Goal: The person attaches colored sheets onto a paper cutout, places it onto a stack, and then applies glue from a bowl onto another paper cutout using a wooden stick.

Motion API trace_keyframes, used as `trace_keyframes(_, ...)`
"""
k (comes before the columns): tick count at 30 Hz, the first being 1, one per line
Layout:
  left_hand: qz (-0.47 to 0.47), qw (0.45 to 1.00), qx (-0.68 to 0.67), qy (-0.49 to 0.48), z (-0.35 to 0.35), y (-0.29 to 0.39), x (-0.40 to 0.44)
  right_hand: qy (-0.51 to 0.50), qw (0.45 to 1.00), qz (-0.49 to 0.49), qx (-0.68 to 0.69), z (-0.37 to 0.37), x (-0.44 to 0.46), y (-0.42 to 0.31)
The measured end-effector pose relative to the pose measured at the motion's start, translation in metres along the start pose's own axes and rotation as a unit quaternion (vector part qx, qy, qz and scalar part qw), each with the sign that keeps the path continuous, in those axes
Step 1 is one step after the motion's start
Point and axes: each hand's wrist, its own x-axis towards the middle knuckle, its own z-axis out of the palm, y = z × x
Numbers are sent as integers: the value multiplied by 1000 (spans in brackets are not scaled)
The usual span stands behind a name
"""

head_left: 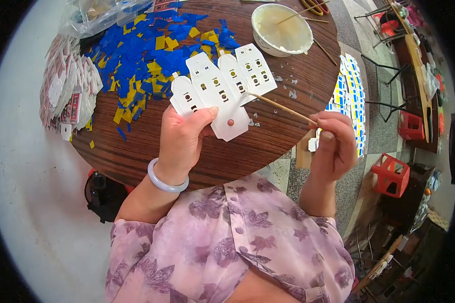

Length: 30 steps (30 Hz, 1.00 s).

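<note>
My left hand [184, 136] pinches the lower edge of a flat white die-cut card [207, 83], thumb on top. The card is shaped like an unfolded paper house, with small window cut-outs and one round hole near the bottom. In my right hand [333, 144] is a thin wooden stick [283, 109], held between thumb and fingers. Its whitish, blurred tip is at the card's surface, near the middle right. Behind the card lies a heap of blue and yellow plastic pieces [146, 60]. A white bowl [257, 43] of pale paste stands beyond the card.
A stack of printed cards [68, 91] rises at the table's left edge, beside a clear plastic bag [96, 17]. Scissors [318, 7] lie behind the bowl. Cards with blue and yellow panels [354, 96] are spread at right below the table. Red stools [391, 175] stand farther right.
</note>
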Motion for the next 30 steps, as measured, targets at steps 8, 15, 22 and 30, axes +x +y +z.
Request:
trace_keyframes(8, 0, 1000, 10, 0, 0, -1, 0, -22, 999, -2, -30, 4, -4, -4)
trace_keyframes(15, 4, 1000, 1, 7, 1, -2, 0, 12, 999, 12, 31, 9, -3, -4)
trace_keyframes(22, -2, 1000, 7, 5, 1, -2, 0, 4, 997, 37, 63, 24, -6, 3)
trace_keyframes(30, -10, 1000, 13, -1, -3, -3, 1, -4, 997, 40, 60, 18, -11, 2)
